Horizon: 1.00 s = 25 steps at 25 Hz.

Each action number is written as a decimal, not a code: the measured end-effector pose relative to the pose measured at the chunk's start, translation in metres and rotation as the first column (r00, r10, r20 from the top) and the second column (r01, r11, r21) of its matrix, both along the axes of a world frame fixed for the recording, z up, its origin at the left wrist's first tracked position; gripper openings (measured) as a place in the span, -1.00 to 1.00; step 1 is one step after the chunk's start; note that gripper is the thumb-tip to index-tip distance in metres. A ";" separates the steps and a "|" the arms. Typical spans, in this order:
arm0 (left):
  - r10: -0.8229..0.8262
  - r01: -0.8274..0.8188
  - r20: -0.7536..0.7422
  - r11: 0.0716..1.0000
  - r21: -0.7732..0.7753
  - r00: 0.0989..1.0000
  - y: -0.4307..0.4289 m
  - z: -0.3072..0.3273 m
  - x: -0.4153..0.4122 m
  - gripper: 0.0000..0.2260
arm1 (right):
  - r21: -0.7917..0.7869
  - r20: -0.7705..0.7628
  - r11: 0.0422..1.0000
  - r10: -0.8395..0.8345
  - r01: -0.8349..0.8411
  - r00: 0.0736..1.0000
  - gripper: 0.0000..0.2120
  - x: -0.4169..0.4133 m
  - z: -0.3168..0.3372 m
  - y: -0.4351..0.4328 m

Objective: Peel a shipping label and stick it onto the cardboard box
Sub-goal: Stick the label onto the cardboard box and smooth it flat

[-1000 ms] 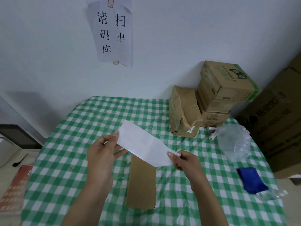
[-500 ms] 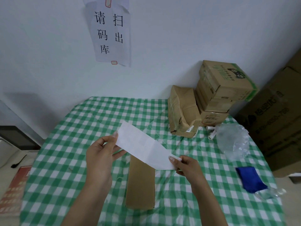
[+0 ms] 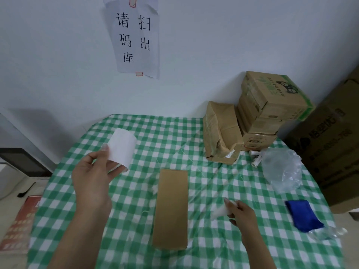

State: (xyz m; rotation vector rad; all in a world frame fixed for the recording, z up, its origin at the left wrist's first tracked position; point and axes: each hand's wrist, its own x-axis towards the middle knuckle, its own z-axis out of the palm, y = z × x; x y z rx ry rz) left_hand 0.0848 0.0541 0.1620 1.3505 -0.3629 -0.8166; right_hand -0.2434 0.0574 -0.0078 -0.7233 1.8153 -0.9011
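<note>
A long flat cardboard box lies on the green checked tablecloth, lengthwise between my hands. My left hand is raised left of the box and pinches a white sheet that curls upward. My right hand is low to the right of the box and pinches a blurred, translucent white strip. Which piece is the label and which the backing I cannot tell.
Stacked cardboard boxes and a taped brown parcel stand at the back right by the wall. A crumpled clear plastic bag and a blue cloth lie at the right. A large carton stands beside the table.
The paper held stretched between both hands over the box has come apart into two pieces. My left hand moved up and left with one, my right hand down and right with the other.
</note>
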 end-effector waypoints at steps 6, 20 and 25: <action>-0.107 0.105 0.023 0.993 0.062 0.994 0.005 -0.013 -0.016 -0.78 | 0.189 -0.068 0.981 -0.026 0.038 0.997 -0.88 -0.008 -0.055 0.016; -0.295 0.223 0.237 0.931 0.289 0.925 0.040 -0.054 -0.019 -0.76 | 0.332 -0.332 0.943 0.106 0.011 0.937 -0.51 0.002 -0.085 0.012; -0.212 0.154 0.176 0.943 0.296 0.961 0.037 -0.064 -0.018 -0.76 | -0.027 -0.177 0.996 0.077 -0.083 0.981 -0.71 0.050 -0.023 -0.012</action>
